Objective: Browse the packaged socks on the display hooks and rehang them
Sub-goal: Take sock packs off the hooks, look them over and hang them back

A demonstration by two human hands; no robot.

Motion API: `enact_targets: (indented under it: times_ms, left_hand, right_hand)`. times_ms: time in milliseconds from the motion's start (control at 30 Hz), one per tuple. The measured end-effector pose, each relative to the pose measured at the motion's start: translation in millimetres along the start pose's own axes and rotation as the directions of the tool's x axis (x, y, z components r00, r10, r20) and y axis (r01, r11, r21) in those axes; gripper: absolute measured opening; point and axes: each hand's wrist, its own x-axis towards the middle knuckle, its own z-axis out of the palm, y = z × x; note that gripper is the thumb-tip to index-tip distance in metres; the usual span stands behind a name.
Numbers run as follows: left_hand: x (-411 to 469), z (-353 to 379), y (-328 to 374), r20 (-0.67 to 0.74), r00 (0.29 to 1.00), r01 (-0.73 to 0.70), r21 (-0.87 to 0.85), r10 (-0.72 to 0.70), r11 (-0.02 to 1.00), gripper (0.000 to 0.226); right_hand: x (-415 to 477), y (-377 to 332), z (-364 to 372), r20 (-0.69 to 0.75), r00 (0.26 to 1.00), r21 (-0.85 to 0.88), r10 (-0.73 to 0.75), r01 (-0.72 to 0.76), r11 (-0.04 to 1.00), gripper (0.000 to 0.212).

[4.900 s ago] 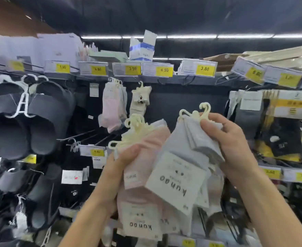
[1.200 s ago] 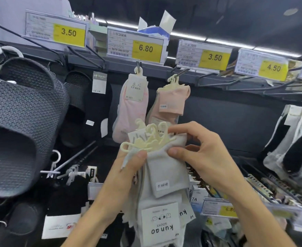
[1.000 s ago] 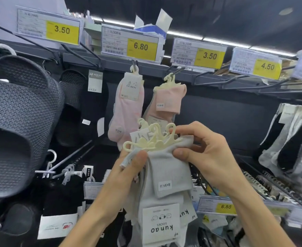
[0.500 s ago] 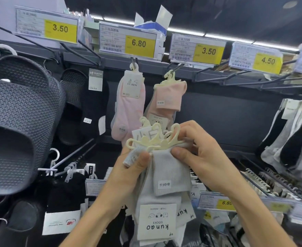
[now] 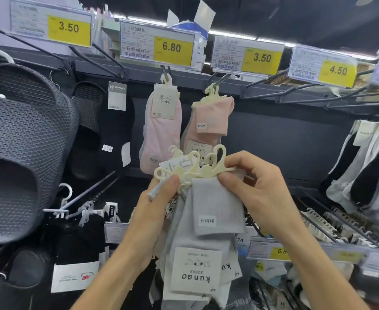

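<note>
A bundle of grey sock packs [image 5: 215, 206] with white "kunao" cards and cream plastic hangers [image 5: 197, 166] hangs between my hands in mid-frame. My left hand [image 5: 155, 206] grips the bundle's left side, thumb pressed just under the hangers. My right hand [image 5: 258, 189] pinches the front grey pack at its top right, just under one hanger. Above them a pink "LU REN" sock pack [image 5: 161, 130] hangs on the hook under the 6.80 tag, and a pink sock pack [image 5: 210, 121] hangs on the display hook [image 5: 219, 80] under the 3.50 tag.
Dark mesh slippers [image 5: 20, 148] hang at the left. Price tags [image 5: 172, 48] line the top rail. Bare metal hooks [image 5: 318, 95] jut out at the upper right. Grey and black socks [image 5: 367, 171] hang at the right, and more hooks and tags sit below.
4.9 s ago I held pink and grey packs apart; now one pink pack hangs under the 3.50 tag. Over the last second the bundle rose slightly and my right fingers shifted at the hangers.
</note>
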Motion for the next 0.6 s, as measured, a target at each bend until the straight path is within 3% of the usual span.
enact_targets:
  times_ms: [100, 400, 600]
  left_hand:
    - [-1, 0, -1, 0.005, 1.000, -0.008, 0.022, 0.008, 1.000, 0.058]
    - [4, 0, -3, -0.095, 0.995, -0.020, 0.003, 0.020, 1.000, 0.057]
    - [4, 3, -5, -0.188, 0.980, -0.056, 0.008, 0.057, 0.998, 0.053]
  right_hand:
    - [0, 0, 3, -0.062, 0.998, 0.019, 0.004, -0.003, 1.000, 0.013]
    - [-2, -1, 10, -0.042, 0.999, 0.128, -0.026, 0.031, 0.991, 0.011]
    - [-2, 4, 20, -0.043, 0.999, -0.016, -0.009, 0.008, 1.000, 0.011]
